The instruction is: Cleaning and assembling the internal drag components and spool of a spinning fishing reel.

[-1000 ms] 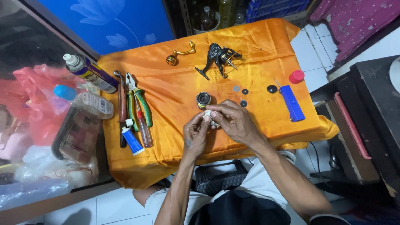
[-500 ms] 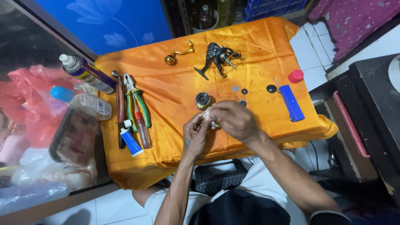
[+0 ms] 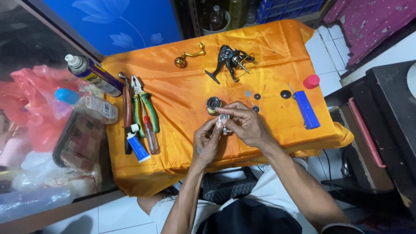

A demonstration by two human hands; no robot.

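My left hand (image 3: 206, 141) and my right hand (image 3: 242, 123) meet over the near middle of an orange cloth (image 3: 182, 95) that covers a small table. Between the fingertips of both hands sits a small silvery metal part (image 3: 224, 118); most of it is hidden by my fingers. Just beyond my hands a round dark spool (image 3: 213, 104) rests on the cloth. Farther back lie a black fishing reel body (image 3: 231, 61) and a gold crank handle (image 3: 187, 57). Several small dark washers (image 3: 257, 96) lie to the right of the spool.
At the left of the cloth lie green-handled pliers (image 3: 143, 106), a red screwdriver (image 3: 150, 134), a small blue-and-white tube (image 3: 138, 145) and a spray can (image 3: 93, 74). A blue flat tool (image 3: 306, 108) and a red cap (image 3: 311, 81) lie at the right. Plastic bags and a bottle (image 3: 93, 106) crowd the left.
My hands have stayed together over the same spot, with the fingers shifting slightly around the small part. The view has drifted a little.
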